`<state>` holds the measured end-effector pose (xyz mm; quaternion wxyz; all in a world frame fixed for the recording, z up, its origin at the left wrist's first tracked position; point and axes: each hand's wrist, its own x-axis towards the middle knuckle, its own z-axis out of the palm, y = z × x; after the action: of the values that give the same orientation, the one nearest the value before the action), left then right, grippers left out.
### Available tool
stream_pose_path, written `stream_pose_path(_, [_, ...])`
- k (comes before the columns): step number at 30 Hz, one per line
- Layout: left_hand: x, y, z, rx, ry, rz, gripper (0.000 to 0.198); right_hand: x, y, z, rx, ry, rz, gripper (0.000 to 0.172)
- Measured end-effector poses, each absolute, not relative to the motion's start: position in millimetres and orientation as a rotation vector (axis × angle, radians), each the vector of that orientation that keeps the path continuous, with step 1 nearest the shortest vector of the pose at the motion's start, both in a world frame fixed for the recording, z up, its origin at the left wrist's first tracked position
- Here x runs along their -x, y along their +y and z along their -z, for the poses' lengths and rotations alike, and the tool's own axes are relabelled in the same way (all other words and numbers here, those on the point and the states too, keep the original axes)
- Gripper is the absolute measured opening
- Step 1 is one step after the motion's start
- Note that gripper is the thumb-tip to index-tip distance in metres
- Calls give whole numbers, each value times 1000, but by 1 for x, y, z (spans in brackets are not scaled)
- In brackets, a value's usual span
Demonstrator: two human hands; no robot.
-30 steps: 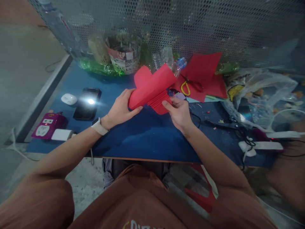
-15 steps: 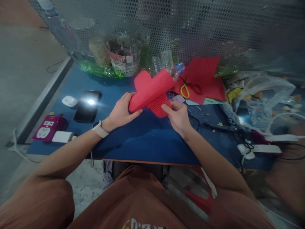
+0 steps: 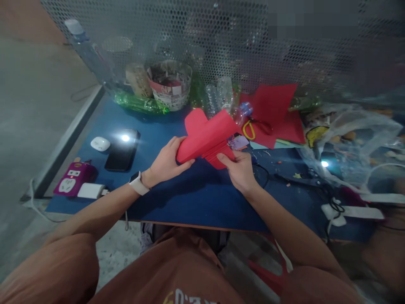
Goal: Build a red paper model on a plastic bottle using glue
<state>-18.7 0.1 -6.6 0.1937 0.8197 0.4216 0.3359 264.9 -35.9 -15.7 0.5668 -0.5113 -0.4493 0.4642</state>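
Note:
A red sheet of paper (image 3: 205, 137) is held up over the blue table, partly curled and partly pleated. My left hand (image 3: 169, 162) grips its lower left end, thumb along the near edge. My right hand (image 3: 238, 171) pinches the narrow pleated part at the lower right, thumb on top. The fingers behind the paper are hidden on both sides. Just beyond my right hand lie scissors with a yellow handle loop (image 3: 249, 130), resting on more red paper (image 3: 275, 109).
Green bottle (image 3: 139, 102), newspaper-covered basket (image 3: 171, 86) and clear bottles line the perforated metal screen. At left lie a phone (image 3: 122, 152), a white case (image 3: 100, 144) and a purple power adapter (image 3: 74, 177). A plastic bag (image 3: 357, 131) and cables (image 3: 335, 207) occupy the right side.
The whole scene sits slightly lower and further right in view, as the camera has shifted. Both hands keep their hold on the red paper, whose pleats look a little more pressed together.

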Motion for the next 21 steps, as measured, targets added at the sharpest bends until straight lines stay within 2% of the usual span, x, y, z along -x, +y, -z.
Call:
stream_pose_path(14, [17, -3, 7, -2354, 1147, -969, 75, -255, -45, 12, 1193, -1050, -1069, 40])
stream_pose_path(21, [18, 3, 11, -2419, 1134, -1013, 77, -251, -49, 13, 1203, -1004, -1074, 46])
